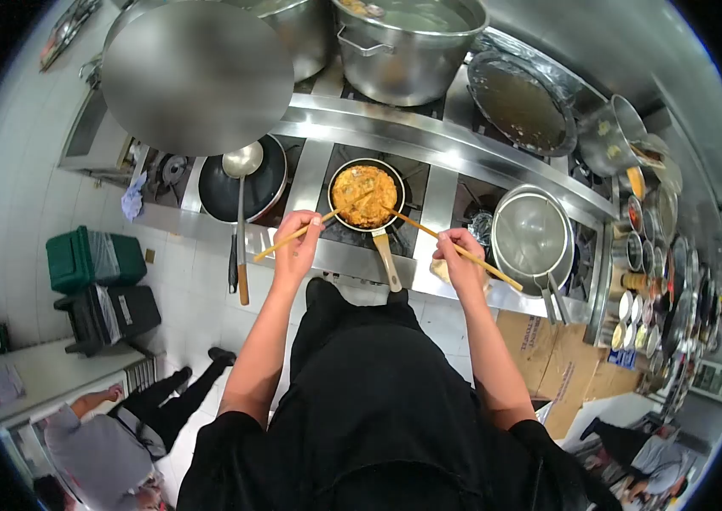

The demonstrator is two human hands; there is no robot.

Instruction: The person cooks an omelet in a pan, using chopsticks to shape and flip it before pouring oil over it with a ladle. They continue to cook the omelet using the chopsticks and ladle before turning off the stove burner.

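A small frying pan sits on a burner, its handle pointing toward me. Inside it lies a round, orange-brown egg-like cake. My left hand is closed on a wooden chopstick, whose far tip touches the food. From the other side, my right hand grips a second chopstick that also reaches into the pan and meets the food. Both hands are in front of the pan, one on each side of its handle.
A dark wok holding a ladle stands at left. Strainers rest on the right burners. Large pots and a tray of dark liquid line the back. Two other people are behind me, at left and right.
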